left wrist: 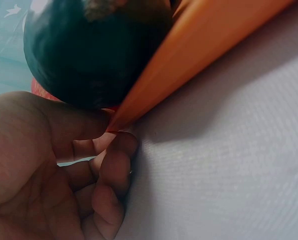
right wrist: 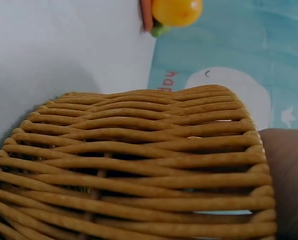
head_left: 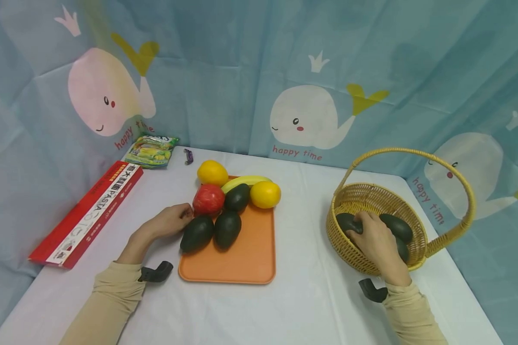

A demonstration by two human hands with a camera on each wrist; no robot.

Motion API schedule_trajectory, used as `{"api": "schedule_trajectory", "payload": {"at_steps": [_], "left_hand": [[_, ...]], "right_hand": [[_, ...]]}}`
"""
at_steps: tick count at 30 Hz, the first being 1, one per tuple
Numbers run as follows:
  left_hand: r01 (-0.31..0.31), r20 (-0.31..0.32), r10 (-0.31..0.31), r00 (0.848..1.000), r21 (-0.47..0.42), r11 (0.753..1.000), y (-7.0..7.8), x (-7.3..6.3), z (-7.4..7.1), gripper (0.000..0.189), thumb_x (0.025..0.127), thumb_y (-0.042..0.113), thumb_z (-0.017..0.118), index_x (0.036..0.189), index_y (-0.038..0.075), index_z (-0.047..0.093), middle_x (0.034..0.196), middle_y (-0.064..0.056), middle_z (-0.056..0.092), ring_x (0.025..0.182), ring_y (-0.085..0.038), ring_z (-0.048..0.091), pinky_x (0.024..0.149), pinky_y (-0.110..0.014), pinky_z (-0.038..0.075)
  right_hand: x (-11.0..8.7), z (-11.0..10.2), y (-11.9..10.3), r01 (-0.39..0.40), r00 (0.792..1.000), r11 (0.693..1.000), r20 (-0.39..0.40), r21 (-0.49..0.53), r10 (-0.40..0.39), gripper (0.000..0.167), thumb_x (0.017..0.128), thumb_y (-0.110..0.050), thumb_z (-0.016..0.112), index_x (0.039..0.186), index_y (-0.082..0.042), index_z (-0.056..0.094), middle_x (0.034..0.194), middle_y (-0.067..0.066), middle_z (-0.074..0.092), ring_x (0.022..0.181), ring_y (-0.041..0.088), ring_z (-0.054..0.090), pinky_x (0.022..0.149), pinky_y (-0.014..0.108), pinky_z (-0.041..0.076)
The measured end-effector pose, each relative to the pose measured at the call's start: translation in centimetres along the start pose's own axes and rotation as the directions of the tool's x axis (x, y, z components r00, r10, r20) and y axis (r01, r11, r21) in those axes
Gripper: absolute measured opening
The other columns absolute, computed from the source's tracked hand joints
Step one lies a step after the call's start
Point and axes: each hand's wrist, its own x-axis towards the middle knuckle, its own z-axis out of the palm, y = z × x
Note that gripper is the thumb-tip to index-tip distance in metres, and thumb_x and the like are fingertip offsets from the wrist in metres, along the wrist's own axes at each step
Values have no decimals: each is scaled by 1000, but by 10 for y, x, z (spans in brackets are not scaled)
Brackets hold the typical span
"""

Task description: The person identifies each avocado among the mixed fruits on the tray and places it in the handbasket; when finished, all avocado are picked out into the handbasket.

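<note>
At the left edge of the orange tray [head_left: 246, 261], my left hand [head_left: 168, 223] pinches the rim; in the left wrist view the thumb lies above the tray edge [left wrist: 189, 57] and the fingers curl below. Beside it on the tray are a dark green avocado [head_left: 197, 234] and a red apple-like fruit [head_left: 208, 199]. My right hand [head_left: 376, 239] reaches into the wicker basket [head_left: 342, 246] and grips an avocado [head_left: 347, 222]. Two more avocados, one of them this avocado [head_left: 397, 227], lie to its right. The basket wall [right wrist: 139, 150] hides most of that hand in the right wrist view.
The tray also carries two more avocados, a banana [head_left: 246, 182] and two yellow fruits, one a lemon-like fruit [head_left: 265, 194]. To the left lie a red pasta box [head_left: 88, 213], a green packet [head_left: 151, 151] and a small purple wrapper [head_left: 188, 156]. The tall basket handle [head_left: 468, 201] arches up.
</note>
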Motion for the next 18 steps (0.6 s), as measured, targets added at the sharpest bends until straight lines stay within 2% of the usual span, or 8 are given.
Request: {"api": "schedule_trajectory", "payload": {"at_steps": [5, 12, 18], "left_hand": [[14, 8, -14, 1000, -8, 1000, -1, 0, 2, 10, 95, 14, 53, 93, 4, 56, 78, -4, 52, 77, -18, 49, 67, -30, 38], [26, 17, -26, 1000, -10, 1000, -1, 0, 1, 11, 95, 15, 53, 93, 5, 56, 79, -5, 52, 79, -19, 50, 68, -30, 38], [19, 14, -19, 1000, -7, 1000, -1, 0, 0, 11, 95, 14, 53, 93, 4, 56, 78, -4, 51, 78, -19, 49, 68, -30, 37]], "right_hand": [[2, 3, 2, -35, 999, 999, 35, 5, 35, 38, 81, -16, 78, 106, 1, 56, 96, 22, 57, 74, 32, 59, 60, 45, 47], [3, 5, 3, -36, 999, 999, 17, 3, 36, 38, 80, -16, 79, 103, 1, 55, 91, 21, 57, 71, 30, 58, 57, 43, 46], [1, 2, 0, -17, 1000, 1000, -10, 2, 17, 35, 82, -18, 77, 103, 2, 56, 95, 25, 57, 72, 32, 58, 58, 45, 46]]}}
